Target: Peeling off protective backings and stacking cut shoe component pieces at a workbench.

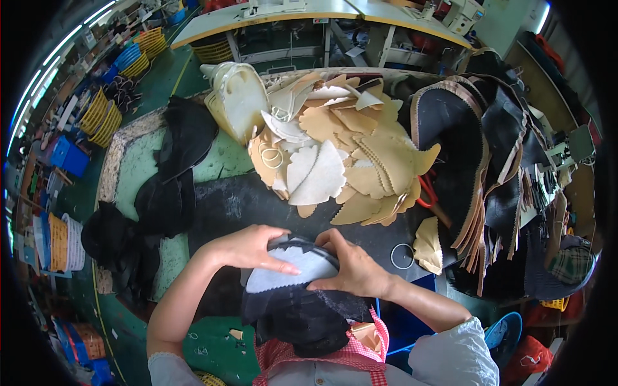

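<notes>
Pale grey zigzag-edged piece (273,270), one: at the near side of the bench (225,157), I find it backed by dark material (309,244). Left hand (257,248): gripping its upper edge, thumb across the face. Right hand (353,265): clasping its right end. Beyond, I list tan scalloped pieces (370,157), heaped; cream plastic container (237,103), tilted, beside them; black fabric pieces (168,199), left.

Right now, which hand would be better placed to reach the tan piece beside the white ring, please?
Likely the right hand: the tan piece lies nearer it than the left hand. Both hands hold grey fabric.
</notes>
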`<state>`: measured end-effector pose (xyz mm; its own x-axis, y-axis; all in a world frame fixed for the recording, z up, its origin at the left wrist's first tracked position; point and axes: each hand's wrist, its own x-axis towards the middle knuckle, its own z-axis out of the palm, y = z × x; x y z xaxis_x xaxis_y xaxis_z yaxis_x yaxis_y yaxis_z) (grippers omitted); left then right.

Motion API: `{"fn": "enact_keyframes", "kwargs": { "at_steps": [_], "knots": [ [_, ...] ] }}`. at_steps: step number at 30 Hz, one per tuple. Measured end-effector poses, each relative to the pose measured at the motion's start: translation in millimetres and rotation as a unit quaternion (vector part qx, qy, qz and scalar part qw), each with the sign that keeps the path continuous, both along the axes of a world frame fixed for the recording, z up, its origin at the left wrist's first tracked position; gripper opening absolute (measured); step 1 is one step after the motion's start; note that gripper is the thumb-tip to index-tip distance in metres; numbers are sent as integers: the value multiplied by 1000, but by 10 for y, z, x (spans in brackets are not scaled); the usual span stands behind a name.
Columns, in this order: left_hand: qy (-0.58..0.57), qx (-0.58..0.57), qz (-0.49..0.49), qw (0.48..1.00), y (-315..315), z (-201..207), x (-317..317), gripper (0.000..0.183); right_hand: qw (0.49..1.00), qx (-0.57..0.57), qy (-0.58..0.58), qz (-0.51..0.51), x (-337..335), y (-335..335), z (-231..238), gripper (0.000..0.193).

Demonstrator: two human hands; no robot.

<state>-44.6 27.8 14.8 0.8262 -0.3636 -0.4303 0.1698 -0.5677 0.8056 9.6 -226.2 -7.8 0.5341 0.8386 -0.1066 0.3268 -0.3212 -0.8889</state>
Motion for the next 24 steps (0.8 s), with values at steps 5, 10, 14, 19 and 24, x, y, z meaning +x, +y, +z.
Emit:
{"fn": "enact_keyframes", "kwargs": {
  "at_steps": [5, 10, 14, 19, 24],
  "knots": [
    [70, -104, 94, 988, 69, 20, -323, 57, 995, 71, -42, 56, 30, 2, 101, 64],
    [-58, -296, 411, 860, 550, 28, -1032, 77, 990, 93, -96, -33, 780, -29, 503, 36],
    [-74, -462, 621, 629, 976, -150, -1189, 60, 928, 116, -333, -125, 2012, 56, 447, 26],
    [-36, -435, 682, 586, 1178, -694, -1096, 50, 823, -172, -506, -191, 2979, -440, 471, 40],
    [-45, -420, 647, 635, 1159, -562, -1123, 48, 856, -243, -423, -174, 3190, -1031, 578, 50]
  ]
}}
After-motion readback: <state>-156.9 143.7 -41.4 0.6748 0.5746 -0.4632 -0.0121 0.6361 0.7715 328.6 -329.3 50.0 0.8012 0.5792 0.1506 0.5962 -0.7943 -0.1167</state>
